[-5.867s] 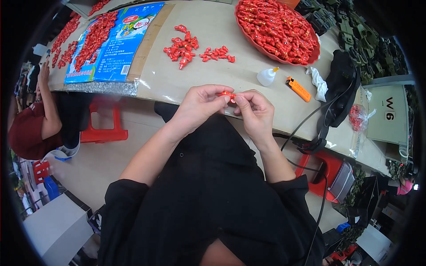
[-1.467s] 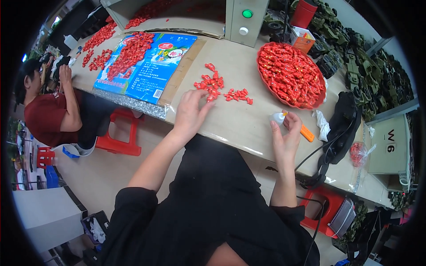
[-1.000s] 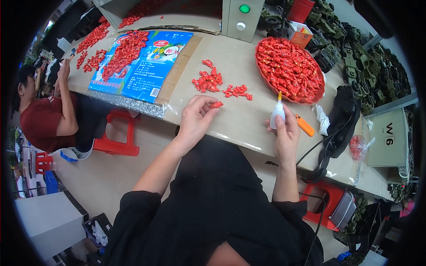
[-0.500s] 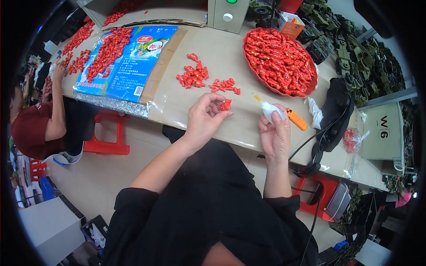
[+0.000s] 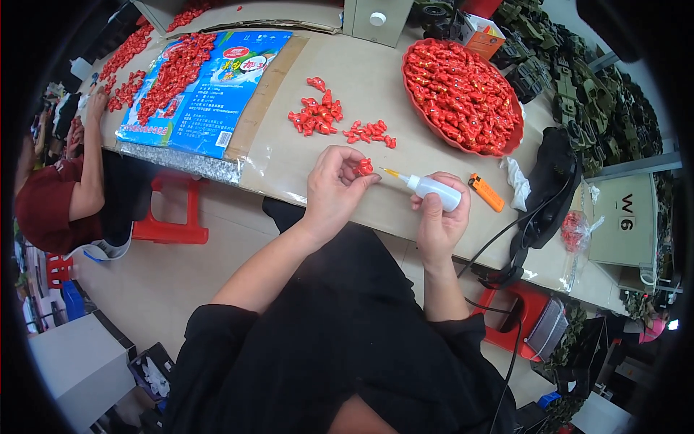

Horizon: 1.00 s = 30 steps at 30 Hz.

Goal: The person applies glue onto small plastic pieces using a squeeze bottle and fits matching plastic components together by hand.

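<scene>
Between thumb and fingers, my left hand (image 5: 334, 184) pinches a small red figurine (image 5: 363, 167). A white squeeze bottle with a thin amber needle tip (image 5: 438, 192) lies in my right hand (image 5: 442, 220), fingers wrapped round it. The bottle is tilted almost level, and its tip points left, a short gap from the red piece. Just beyond my left hand, several loose red pieces (image 5: 316, 116) lie in a cluster, with a smaller group (image 5: 369, 134) beside them. Past my right hand stands a red scalloped bowl (image 5: 463, 152) heaped with such pieces.
An orange cutter (image 5: 486, 192) and a crumpled white tissue (image 5: 515, 184) lie right of my right hand. Farther right rests a black bag with a cable (image 5: 547, 188). A blue printed cardboard sheet (image 5: 210, 108) bears more red pieces. At the left sits another person (image 5: 61, 199).
My right hand has turned the bottle from upright slant to nearly level and brought its tip left, close to the red figurine. My left hand stays about where it was.
</scene>
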### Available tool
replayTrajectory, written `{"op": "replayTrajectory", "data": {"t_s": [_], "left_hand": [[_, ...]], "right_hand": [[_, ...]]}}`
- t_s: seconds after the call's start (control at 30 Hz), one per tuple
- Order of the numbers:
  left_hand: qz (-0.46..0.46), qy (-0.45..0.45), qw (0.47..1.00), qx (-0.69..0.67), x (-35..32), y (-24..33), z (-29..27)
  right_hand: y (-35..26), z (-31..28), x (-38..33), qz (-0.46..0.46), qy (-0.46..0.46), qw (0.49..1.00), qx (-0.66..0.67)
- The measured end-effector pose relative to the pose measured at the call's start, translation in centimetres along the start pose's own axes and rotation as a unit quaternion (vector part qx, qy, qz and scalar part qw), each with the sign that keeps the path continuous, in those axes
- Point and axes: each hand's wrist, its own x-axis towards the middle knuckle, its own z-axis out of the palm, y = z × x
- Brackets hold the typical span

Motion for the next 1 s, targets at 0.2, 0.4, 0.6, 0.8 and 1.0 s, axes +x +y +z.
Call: {"op": "replayTrajectory", "data": {"t_s": [0.2, 0.4, 0.6, 0.8, 1.0], "left_hand": [[0.000, 0.009, 1.000, 0.021, 0.06, 0.08, 0.10], [0.009, 0.013, 0.999, 0.030, 0.05, 0.07, 0.12], [0.013, 0.010, 0.999, 0.034, 0.02, -0.09, 0.11], [0.018, 0.013, 0.999, 0.038, 0.04, 0.09, 0.12], [0.027, 0.012, 0.998, 0.046, 0.02, 0.01, 0.11]], "right_hand": [[0.71, -0.32, -0.21, -0.087, -0.047, 0.985, -0.139], [0.96, -0.41, -0.28, -0.111, -0.070, 0.974, -0.185], [0.95, -0.39, -0.21, -0.114, -0.073, 0.971, -0.198], [0.92, -0.42, -0.15, -0.113, -0.077, 0.970, -0.201], [0.88, -0.39, -0.20, -0.107, -0.073, 0.972, -0.197]]}}
